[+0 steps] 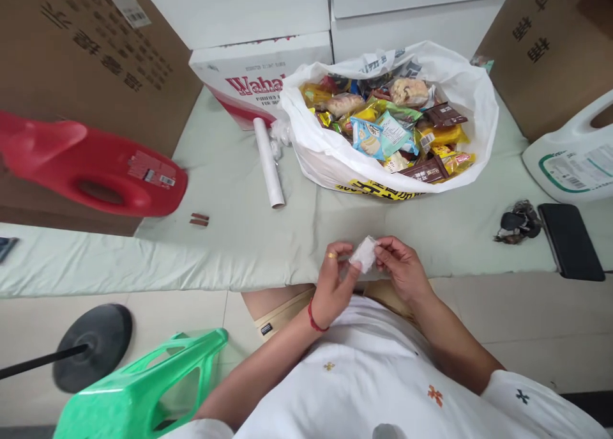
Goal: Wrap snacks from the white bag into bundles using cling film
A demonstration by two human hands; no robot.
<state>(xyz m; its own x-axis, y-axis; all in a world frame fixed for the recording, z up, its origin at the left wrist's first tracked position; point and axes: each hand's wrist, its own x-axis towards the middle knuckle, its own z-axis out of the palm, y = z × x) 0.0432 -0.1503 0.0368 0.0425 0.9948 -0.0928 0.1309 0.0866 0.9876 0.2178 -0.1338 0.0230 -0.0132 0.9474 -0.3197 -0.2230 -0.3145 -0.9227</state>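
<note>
A small whitish packet (364,254), perhaps folded plastic, is pinched between my two hands at the table's front edge. My left hand (336,276), with a gold ring and a red wrist string, grips its left side between thumb and fingers. On the other side, the thumb and fingertips of my right hand (400,263) hold the packet's upper right corner. Behind my hands stands a wide-open white plastic bag (316,161) full of wrapped snacks (395,132). A white paper roll (269,164) lies to its left, beside some crumpled clear plastic (281,132).
On the left are a red jug (110,170) and two small brown strips (199,219). A black phone (571,241), a dark crumpled item (518,223) and a white jug (575,151) lie right. Boxes line the back; a green stool (105,388) stands below left.
</note>
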